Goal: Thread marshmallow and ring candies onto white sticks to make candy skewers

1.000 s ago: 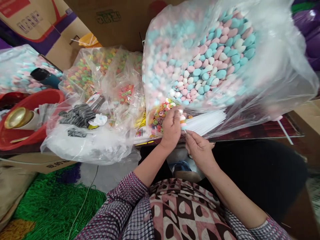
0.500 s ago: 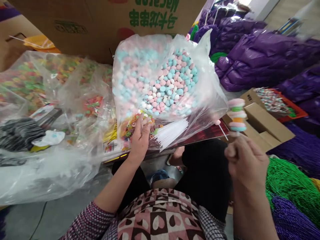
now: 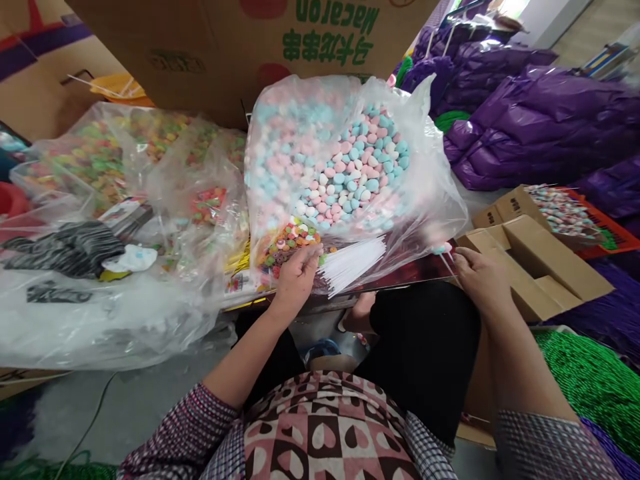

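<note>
My left hand (image 3: 299,275) rests at the table's front edge, its thumb and fingers closed together. Whatever it pinches, if anything, is too small to make out. Beside it lie a pile of colourful gummy rings (image 3: 295,239) and a bundle of white sticks (image 3: 353,265). At the table's right edge my right hand (image 3: 481,279) is closed around the stick end of a marshmallow skewer (image 3: 444,249). The candy end lies low over the table, close to another thin stick. A large clear bag of pink, blue and white marshmallows (image 3: 350,180) lies open behind the sticks.
Bags of gummy candy (image 3: 100,153) and a striped dark glove (image 3: 65,250) lie on the left. A cardboard box (image 3: 225,47) stands at the back. An open carton (image 3: 540,267), a red crate (image 3: 613,230) and purple bundles (image 3: 550,123) are on the right.
My right hand has lowered the skewer from upright to the table's right edge, moving forward. My left hand has shifted slightly toward the white sticks. The camera view has turned a little left.
</note>
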Demonstrator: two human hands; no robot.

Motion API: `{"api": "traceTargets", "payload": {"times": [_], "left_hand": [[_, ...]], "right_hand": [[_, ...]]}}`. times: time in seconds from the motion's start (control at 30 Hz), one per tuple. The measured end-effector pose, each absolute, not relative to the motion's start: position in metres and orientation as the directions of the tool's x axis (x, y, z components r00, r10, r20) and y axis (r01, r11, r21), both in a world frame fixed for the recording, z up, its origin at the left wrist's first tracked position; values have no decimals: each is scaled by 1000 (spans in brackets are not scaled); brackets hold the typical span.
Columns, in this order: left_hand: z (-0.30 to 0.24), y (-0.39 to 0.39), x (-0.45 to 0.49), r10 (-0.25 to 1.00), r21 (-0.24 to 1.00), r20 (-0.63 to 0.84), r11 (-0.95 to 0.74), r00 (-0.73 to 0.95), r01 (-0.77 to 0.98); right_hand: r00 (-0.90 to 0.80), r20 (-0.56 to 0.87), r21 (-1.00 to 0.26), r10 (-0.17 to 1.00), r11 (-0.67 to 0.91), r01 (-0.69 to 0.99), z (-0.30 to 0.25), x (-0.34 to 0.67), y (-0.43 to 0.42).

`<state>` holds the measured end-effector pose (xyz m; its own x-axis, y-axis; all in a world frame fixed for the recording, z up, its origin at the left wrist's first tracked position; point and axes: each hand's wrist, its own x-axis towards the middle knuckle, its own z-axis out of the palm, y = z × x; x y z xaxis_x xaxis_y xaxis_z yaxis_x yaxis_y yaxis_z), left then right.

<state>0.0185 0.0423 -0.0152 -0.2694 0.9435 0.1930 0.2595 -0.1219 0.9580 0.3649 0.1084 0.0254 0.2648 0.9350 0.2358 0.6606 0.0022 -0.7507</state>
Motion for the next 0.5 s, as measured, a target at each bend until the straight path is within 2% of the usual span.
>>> {"api": "traceTargets", "payload": {"times": [0.13,0.2,0.23,0.27,0.3,0.37,0.5], "left_hand": [[-18,41,14,927,926,242,-132,-286,354],[-20,41,12,922,913,256,-132,-290,386],[-21,42,12,920,911,263,-137,-290,389],[-22,42,12,919,910,269,-144,-289,388],[-23,42,12,917,911,274,-151,-290,383],[-26,42,12,914,915,281,-163,-292,368],[-29,39,11,913,921,286,-179,-290,346]], "right_hand": [[264,431,-583,863,43,811,53,336,84],[118,592,-477,797,229,848,60,308,70],[32,608,-488,793,342,803,60,292,66],[-121,531,-505,839,428,749,56,276,65],[-298,475,-480,828,528,701,49,259,66],[-571,342,-391,747,665,636,31,230,75],[-685,156,-137,712,702,699,4,198,96]]}}
